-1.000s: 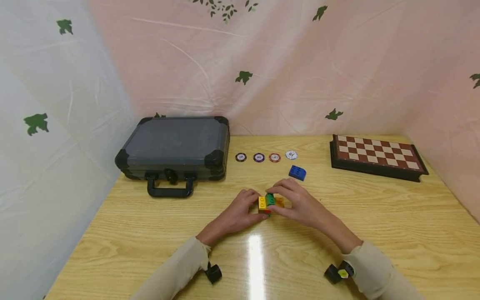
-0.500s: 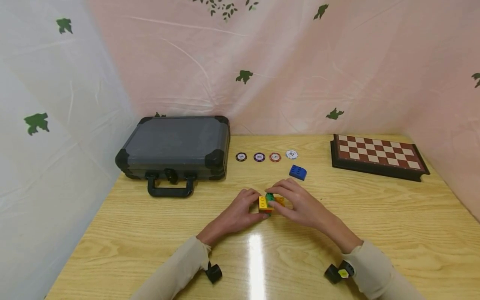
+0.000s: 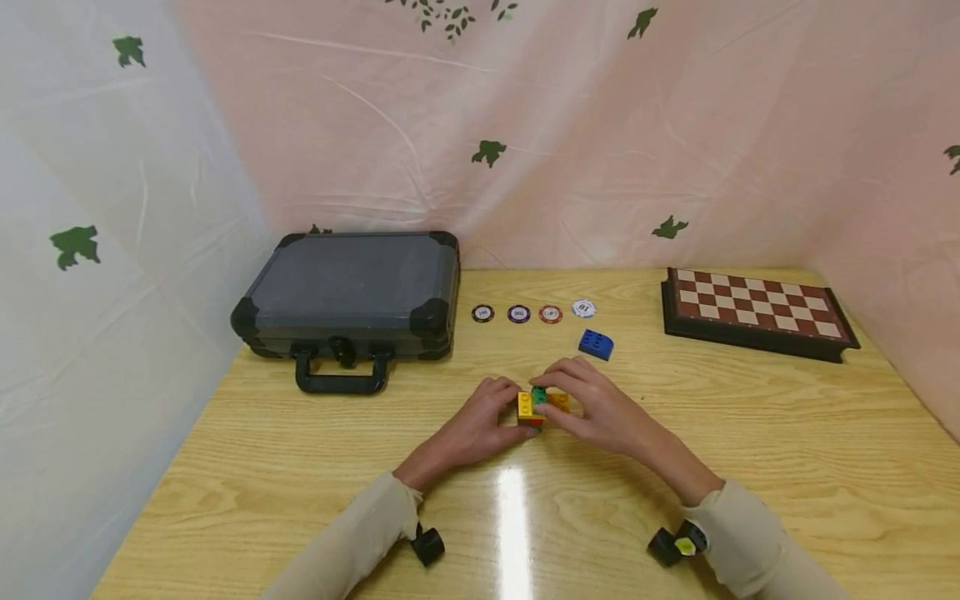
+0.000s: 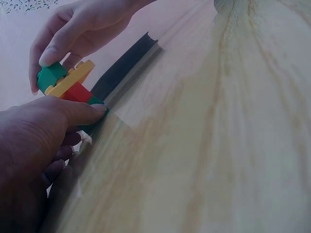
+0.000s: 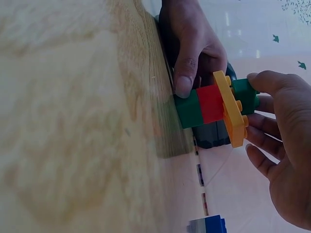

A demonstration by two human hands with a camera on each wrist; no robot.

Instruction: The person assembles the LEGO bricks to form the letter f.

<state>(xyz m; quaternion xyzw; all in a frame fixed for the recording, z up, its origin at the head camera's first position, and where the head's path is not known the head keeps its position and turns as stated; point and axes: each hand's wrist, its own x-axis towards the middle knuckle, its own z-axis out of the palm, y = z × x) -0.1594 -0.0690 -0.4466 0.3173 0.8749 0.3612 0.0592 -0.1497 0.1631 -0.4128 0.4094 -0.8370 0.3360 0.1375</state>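
Note:
At the middle of the table stands a short tower of toy building bricks. Its lower green brick [image 5: 189,112] carries a red brick [image 5: 210,104], topped by a wide yellow plate [image 5: 233,116] whose right end overhangs. An upper green brick [image 5: 244,94] sits on the plate's studs, pinched between thumb and fingers of my right hand [image 3: 600,412]. My left hand [image 3: 480,429] grips the tower low down, its thumb against the lower green brick. In the head view the fingers hide part of the tower.
A blue brick [image 3: 596,344] lies beyond my right hand. Behind it is a row of several poker chips [image 3: 551,314]. A grey case [image 3: 348,287] with a black handle stands at the back left, a checkered game board [image 3: 757,308] at the back right.
The right thumb has moved up slightly and now covers part of the upper green brick's near side. The left hand and the tower stay in place.

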